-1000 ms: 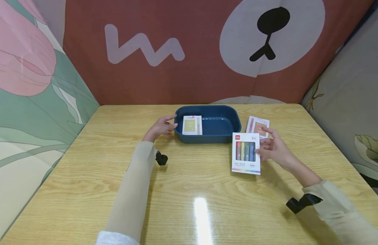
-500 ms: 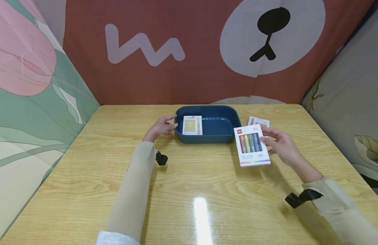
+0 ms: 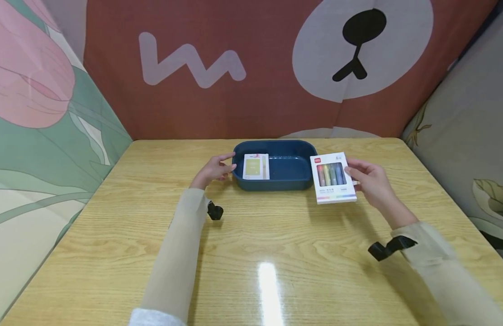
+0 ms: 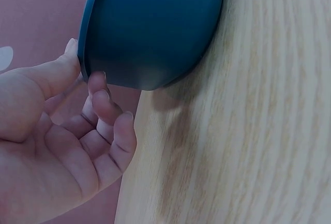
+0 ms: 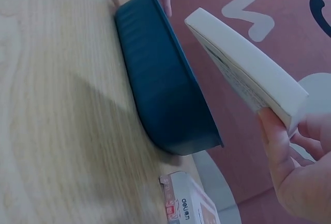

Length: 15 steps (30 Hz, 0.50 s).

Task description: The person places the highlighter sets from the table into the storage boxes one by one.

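My right hand [image 3: 371,183] pinches a white box of coloured sticks [image 3: 334,192] by its right edge, thumb in front. The box is held up off the table, its windowed face toward the head camera, overlapping the right end of a dark blue plastic bin [image 3: 272,184]. In the right wrist view, the box [image 5: 253,53] tilts beside the bin [image 5: 160,89]. At the bin's left end, my left hand [image 3: 214,170] grips the rim, thumb at its edge and fingers against the outer wall [image 4: 150,32]. A box with a yellow-green panel [image 3: 255,166] lies inside the bin, at the left.
Another white box [image 5: 191,198], with an orange panel, lies on the table past the bin's right end; in the head view the held box and right hand mostly hide it. Behind the wooden table [image 3: 235,253] stands a red-brown printed backdrop [image 3: 268,108].
My right hand has lifted the box of coloured sticks up and away from me, toward the bin's right end, covering the orange-panelled box. The left hand and bin have stayed put.
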Each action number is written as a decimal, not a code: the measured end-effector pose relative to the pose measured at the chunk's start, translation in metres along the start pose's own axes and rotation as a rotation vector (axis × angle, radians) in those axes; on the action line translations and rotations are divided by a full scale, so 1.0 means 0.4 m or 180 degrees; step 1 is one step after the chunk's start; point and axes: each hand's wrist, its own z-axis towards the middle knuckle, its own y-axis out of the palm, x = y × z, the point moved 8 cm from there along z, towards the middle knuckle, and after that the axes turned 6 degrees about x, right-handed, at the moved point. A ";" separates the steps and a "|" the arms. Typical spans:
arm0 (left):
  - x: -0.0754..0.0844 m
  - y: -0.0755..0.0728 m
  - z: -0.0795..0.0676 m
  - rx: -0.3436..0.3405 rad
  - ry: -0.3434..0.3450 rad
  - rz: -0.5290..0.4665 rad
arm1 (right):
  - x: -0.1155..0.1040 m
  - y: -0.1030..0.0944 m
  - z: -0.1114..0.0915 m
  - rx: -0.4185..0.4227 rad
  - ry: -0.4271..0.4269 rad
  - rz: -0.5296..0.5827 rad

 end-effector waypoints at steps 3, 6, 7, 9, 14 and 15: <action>-0.002 -0.001 0.002 0.0006 -0.0007 0.0012 | -0.006 0.008 0.014 0.0084 0.0005 0.0064; -0.003 -0.002 0.004 0.0013 -0.0019 -0.0001 | -0.010 0.015 0.029 0.0168 0.0056 0.0097; -0.003 -0.002 0.005 0.0011 -0.0015 0.0001 | -0.010 0.017 0.034 0.0192 0.0071 0.0115; -0.003 -0.003 0.005 0.0008 -0.0008 0.0013 | -0.009 0.020 0.046 0.0238 0.0085 0.0143; -0.001 -0.001 0.004 -0.0016 0.0035 0.0030 | 0.025 0.006 0.107 0.0340 0.0069 0.0176; -0.002 -0.001 0.003 -0.0017 0.0035 0.0028 | 0.043 -0.003 0.129 0.0344 0.0086 0.0239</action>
